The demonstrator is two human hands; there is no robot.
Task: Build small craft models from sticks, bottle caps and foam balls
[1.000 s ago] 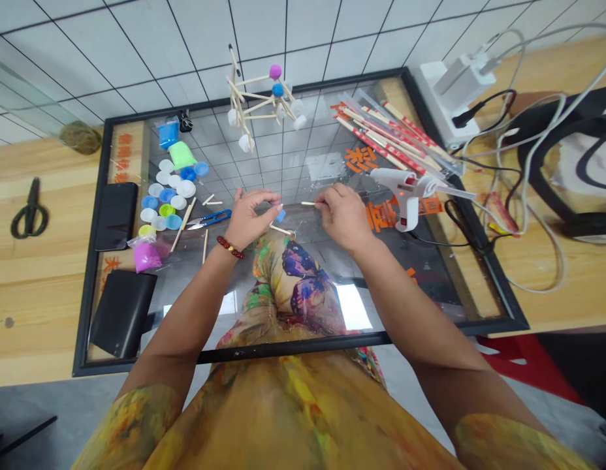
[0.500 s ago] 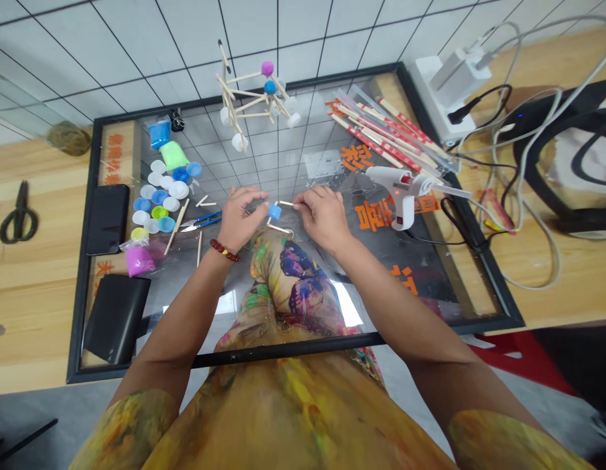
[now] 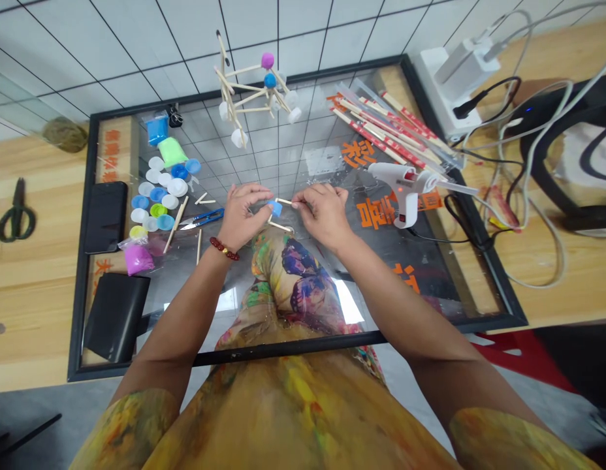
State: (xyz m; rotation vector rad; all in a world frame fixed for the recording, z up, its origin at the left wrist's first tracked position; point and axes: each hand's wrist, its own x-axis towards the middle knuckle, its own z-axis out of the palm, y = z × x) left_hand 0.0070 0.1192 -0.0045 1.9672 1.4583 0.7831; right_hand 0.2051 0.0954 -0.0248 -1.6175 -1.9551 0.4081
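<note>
Between thumb and fingers, my left hand (image 3: 244, 215) grips a small piece with a blue square part (image 3: 275, 208) and thin wooden sticks on it. One of those sticks (image 3: 281, 227) points down and right. My right hand (image 3: 322, 214) pinches a short wooden stick (image 3: 283, 201), whose far end meets or lies close above the blue part; I cannot tell if they touch. Beyond my hands stands a frame of wooden sticks (image 3: 249, 101) with white caps and a pink and a blue ball. Blue-handled scissors (image 3: 207, 217) lie beside my left wrist.
Left on the glass-topped board are several bottle caps (image 3: 177, 187), clay packets (image 3: 139, 259), a phone (image 3: 106, 217) and a black wallet-like case (image 3: 117, 318). A white glue gun (image 3: 405, 192) with its cord lies right, near wrapped chopsticks (image 3: 386, 127) and a power strip (image 3: 443, 91).
My right hand's stick has shifted slightly left toward the blue part, and my left fingers have moved a little closer. The view has tilted slightly.
</note>
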